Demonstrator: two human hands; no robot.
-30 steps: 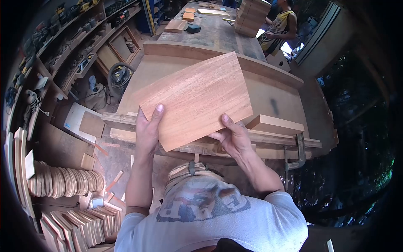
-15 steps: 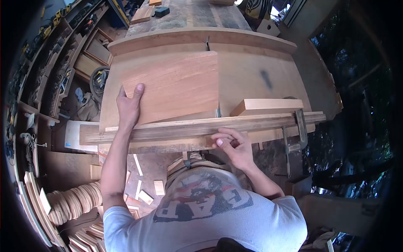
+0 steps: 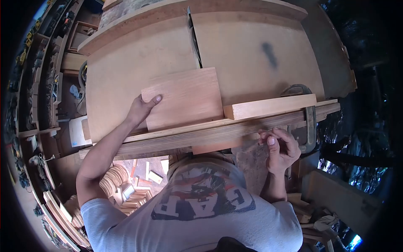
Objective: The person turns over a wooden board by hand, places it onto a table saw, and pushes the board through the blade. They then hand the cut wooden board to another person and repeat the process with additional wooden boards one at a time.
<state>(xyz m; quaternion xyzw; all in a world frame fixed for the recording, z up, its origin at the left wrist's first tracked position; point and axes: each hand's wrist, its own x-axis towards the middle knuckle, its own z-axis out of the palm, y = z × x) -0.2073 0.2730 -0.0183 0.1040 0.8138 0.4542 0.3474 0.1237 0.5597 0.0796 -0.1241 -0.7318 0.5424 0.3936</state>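
My left hand (image 3: pixel 145 110) grips the left edge of a flat wooden board (image 3: pixel 184 101), thumb on top. The board lies on the plywood base of a sled (image 3: pixel 252 54), its near edge along the front wooden rail (image 3: pixel 176 136). The board's right end sits right beside a wooden block (image 3: pixel 273 106) lying along the rail. A C-clamp (image 3: pixel 310 126) grips the rail near the block's right end. My right hand (image 3: pixel 282 149) is raised in front of the rail, left of the clamp, fingers loosely curled and nothing visible in them.
A slot (image 3: pixel 194 42) runs through the sled base from the back rail (image 3: pixel 147 17) down to the board. Shelves (image 3: pixel 44 80) with tools line the left side. Below lie stacked wood pieces (image 3: pixel 136 195) and offcuts (image 3: pixel 155 176).
The board has been drawn toward me and set against the front rail beside the block, with my left hand on it. My right hand has moved right toward the clamp. The view has shifted.
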